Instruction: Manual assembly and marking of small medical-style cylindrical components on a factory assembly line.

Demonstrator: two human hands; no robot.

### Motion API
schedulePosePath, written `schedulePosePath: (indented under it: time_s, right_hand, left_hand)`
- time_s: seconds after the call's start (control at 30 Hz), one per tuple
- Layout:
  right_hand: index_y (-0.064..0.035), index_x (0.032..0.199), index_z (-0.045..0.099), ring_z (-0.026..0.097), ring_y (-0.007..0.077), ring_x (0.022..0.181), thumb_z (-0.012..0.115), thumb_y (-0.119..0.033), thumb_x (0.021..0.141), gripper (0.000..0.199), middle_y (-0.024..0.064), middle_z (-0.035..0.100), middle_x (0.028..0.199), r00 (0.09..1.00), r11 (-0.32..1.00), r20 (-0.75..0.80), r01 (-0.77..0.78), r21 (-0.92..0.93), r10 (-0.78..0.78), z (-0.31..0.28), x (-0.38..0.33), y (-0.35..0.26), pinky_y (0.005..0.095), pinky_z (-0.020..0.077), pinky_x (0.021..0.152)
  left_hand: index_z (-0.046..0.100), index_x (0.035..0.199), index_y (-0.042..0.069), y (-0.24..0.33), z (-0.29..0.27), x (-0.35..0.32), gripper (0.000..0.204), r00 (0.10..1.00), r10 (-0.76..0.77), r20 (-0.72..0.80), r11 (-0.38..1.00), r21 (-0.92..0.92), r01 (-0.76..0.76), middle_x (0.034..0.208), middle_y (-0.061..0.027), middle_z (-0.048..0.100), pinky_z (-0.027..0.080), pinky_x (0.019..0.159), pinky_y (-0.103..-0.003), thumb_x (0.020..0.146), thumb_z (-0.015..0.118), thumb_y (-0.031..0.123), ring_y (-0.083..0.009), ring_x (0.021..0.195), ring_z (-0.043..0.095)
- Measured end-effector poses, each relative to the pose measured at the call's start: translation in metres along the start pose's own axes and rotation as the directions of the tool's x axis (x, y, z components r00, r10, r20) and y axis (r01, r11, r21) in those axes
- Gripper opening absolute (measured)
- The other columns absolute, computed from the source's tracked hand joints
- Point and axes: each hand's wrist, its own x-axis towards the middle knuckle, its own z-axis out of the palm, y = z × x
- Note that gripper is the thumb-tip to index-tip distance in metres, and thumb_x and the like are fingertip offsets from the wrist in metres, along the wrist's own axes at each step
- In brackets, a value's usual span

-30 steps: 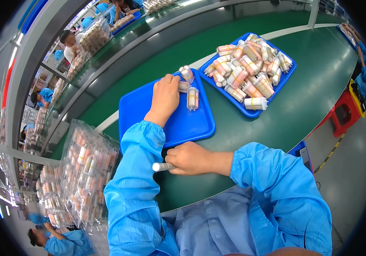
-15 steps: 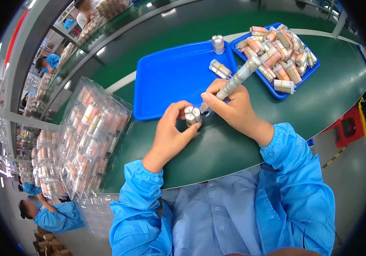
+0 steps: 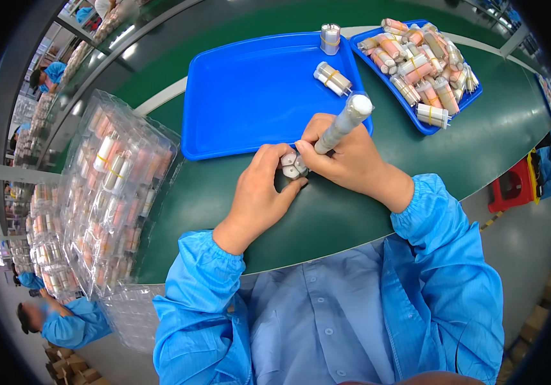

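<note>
My left hand [image 3: 256,192] is closed around a bundle of short white cylinders [image 3: 292,165], their round ends facing up, just above the near edge of the large blue tray [image 3: 243,90]. In my right hand [image 3: 359,160] is a tool with a thick handle wrapped in clear film [image 3: 345,125], gripped like a pen. Its working tip is hidden behind the fingers, close against the bundle's right side. Inside the tray's right end, one banded bundle [image 3: 331,40] stands upright, and another bundle [image 3: 332,79] lies tilted with metal pins at one end.
A smaller blue tray [image 3: 427,130] at the far right is heaped with pink, white and tan bundles [image 3: 417,67]. Stacked clear plastic trays [image 3: 112,192] with similar pieces sit at the left on the green table [image 3: 205,212]. Beyond are a red stool [image 3: 513,190] and a co-worker [image 3: 73,324].
My right hand has brought the tool in against the bundle and tipped its handle more upright. The tip, visible before, is now hidden. The whole view has shifted slightly.
</note>
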Motion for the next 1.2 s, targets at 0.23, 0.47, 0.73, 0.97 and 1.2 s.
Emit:
schedulePosePath:
  time_s: [0.23,0.47,0.73,0.97,1.2]
  right_hand:
    - [-0.0042,0.084,0.066,0.061,0.0192,0.064,0.072,-0.011,0.089,0.01,0.007,0.064,0.076,1.0,1.0,0.023,-0.018,0.009,0.018,0.001,-0.002,-0.004,0.0331,0.0453,0.057]
    - [-0.0031,0.086,0.067,0.062,0.0182,0.066,0.072,-0.012,0.09,0.01,0.0072,0.065,0.077,0.998,0.986,-0.026,-0.054,0.158,0.059,-0.008,0.002,-0.004,0.0326,0.0462,0.059]
    - [-0.0035,0.087,0.066,0.062,0.0208,0.067,0.071,-0.014,0.09,0.012,0.008,0.065,0.077,0.999,0.999,0.011,-0.036,0.016,0.036,0.0,0.001,0.001,0.0345,0.0473,0.06]
    - [-0.0026,0.084,0.066,0.062,0.0189,0.066,0.071,-0.013,0.09,0.013,0.0075,0.065,0.076,0.995,0.989,-0.048,-0.084,0.123,0.091,0.001,0.001,-0.003,0.0338,0.0474,0.06]
    - [-0.0025,0.086,0.066,0.061,0.0149,0.068,0.07,-0.01,0.092,0.01,0.0059,0.065,0.079,0.995,0.983,-0.03,-0.094,0.16,0.1,-0.006,0.005,-0.002,0.0317,0.047,0.061]
  left_hand:
    - [0.06,0.116,0.003,-0.004,0.005,0.001,0.049,0.994,0.068,-0.091,0.993,0.102,-0.059,0.104,-0.0138,0.063,0.053,0.08,-0.039,0.075,0.085,0.007,-0.0307,0.094,0.063]
    - [0.052,0.128,0.001,-0.002,0.009,-0.001,0.056,0.989,0.078,-0.124,0.995,-0.049,-0.084,0.111,-0.0154,0.068,0.053,0.09,-0.039,0.077,0.075,0.0,-0.0316,0.103,0.067]
    - [0.046,0.136,0.002,-0.005,0.01,-0.003,0.066,0.996,0.032,-0.08,0.993,-0.109,-0.041,0.114,-0.0159,0.067,0.052,0.093,-0.04,0.077,0.075,-0.001,-0.032,0.104,0.067]
    - [0.046,0.136,0.003,-0.005,0.014,-0.001,0.068,0.989,0.022,-0.144,0.994,0.108,-0.007,0.108,-0.0139,0.066,0.053,0.088,-0.037,0.076,0.078,0.0,-0.0279,0.098,0.065]
    - [0.039,0.142,0.003,-0.007,0.013,-0.001,0.07,0.995,0.053,-0.089,0.988,-0.138,-0.065,0.118,-0.0171,0.068,0.053,0.091,-0.039,0.079,0.069,-0.005,-0.0302,0.106,0.068]
